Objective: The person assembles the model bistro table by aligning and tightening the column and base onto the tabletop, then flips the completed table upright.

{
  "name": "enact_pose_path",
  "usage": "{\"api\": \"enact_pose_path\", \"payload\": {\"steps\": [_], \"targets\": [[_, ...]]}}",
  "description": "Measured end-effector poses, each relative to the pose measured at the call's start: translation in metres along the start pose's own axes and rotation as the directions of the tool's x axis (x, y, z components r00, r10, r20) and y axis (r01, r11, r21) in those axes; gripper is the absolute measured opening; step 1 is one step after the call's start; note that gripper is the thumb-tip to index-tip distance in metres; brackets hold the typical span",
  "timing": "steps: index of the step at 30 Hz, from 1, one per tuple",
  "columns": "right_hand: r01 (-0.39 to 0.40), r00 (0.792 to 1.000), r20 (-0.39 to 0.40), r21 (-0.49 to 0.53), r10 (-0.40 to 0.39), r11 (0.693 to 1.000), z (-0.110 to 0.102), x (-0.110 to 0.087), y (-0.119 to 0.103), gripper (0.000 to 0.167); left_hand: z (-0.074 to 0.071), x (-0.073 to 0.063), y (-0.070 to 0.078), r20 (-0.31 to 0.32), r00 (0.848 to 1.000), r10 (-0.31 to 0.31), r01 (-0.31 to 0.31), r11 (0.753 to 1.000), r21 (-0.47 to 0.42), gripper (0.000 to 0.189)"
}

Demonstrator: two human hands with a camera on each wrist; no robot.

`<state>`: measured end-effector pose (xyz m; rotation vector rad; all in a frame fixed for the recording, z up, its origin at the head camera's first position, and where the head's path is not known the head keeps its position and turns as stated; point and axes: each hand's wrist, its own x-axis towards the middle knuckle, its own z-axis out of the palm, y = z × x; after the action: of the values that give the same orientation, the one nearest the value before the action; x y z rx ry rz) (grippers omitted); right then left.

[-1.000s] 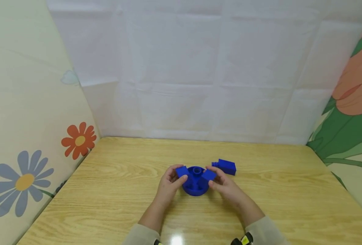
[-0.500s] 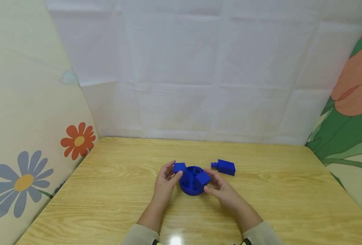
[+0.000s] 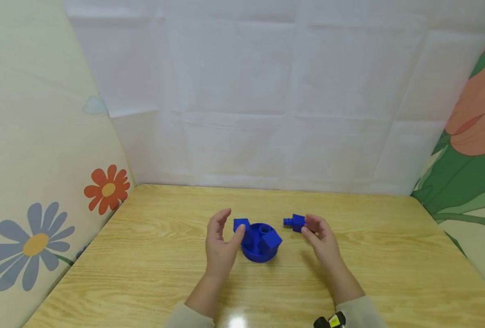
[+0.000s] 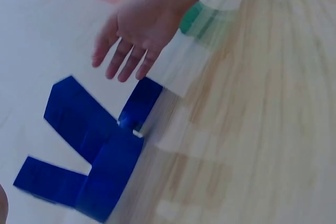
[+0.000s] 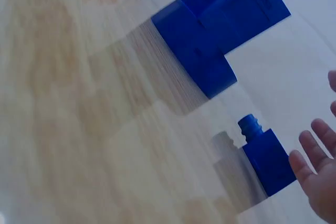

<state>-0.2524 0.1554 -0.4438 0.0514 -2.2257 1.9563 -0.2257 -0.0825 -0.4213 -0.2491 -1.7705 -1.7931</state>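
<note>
Since half a second ago, our right hand (image 3: 326, 241) has come off the right block (image 3: 272, 239) and gone across to the loose block (image 3: 298, 222), while our left hand (image 3: 218, 253) has spread wider. Starting from the left, we've got a pale cloth (image 3: 41, 127) printed with a grey-blue flower (image 3: 35, 244) and an orange-red flower (image 3: 108, 189). Next comes that left hand, thumb and fingers well apart and gripping nothing, with the thumb right by the left block (image 3: 241, 223). From the head view we can't tell if the two touch. Both the left block and the right block stick up at a tilt from a round blue base (image 3: 260, 258) sitting on the bench (image 3: 144, 273), and a ring-shaped socket (image 3: 264, 230) shows between them. Just past it, near but not touching the base, the loose block lies on its side, its threaded peg (image 3: 287, 222) pointing left. Our right hand is at its far end, fingers (image 5: 315, 153) pretty straight and apart from the thumb; contact's hard to call, honestly.
</note>
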Motion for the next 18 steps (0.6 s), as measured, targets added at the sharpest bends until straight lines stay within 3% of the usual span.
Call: {"api": "enact_pose_path", "payload": {"steps": [3, 5, 8, 12, 18], "targets": [[0.005, 0.998, -0.057, -0.075, -0.009, 0.997, -0.005, 0.004, 0.004, 0.042, 0.008, -0.008, 0.006, 0.062, 0.995, 0.079, -0.078, 0.997, -0.026, 0.044], [-0.012, 0.997, -0.074, -0.125, 0.003, 0.992, -0.009, 0.006, 0.006, 0.045, 0.015, -0.015, 0.008, 0.105, 0.993, 0.06, -0.054, 0.997, -0.054, 0.044], [-0.023, 0.997, -0.077, -0.193, 0.008, 0.981, -0.012, 0.01, 0.011, 0.049, 0.025, -0.025, 0.005, 0.179, 0.981, -0.069, 0.085, 0.993, -0.083, 0.044], [-0.022, 0.998, -0.055, -0.294, 0.007, 0.955, -0.014, 0.016, 0.018, 0.055, 0.036, -0.035, -0.002, 0.23, 0.943, -0.24, 0.255, 0.966, -0.038, 0.047], [-0.028, 0.999, -0.029, -0.43, 0.017, 0.902, -0.016, 0.024, 0.027, 0.064, 0.043, -0.038, -0.012, 0.163, 0.93, -0.33, 0.328, 0.944, 0.041, 0.052]]}}
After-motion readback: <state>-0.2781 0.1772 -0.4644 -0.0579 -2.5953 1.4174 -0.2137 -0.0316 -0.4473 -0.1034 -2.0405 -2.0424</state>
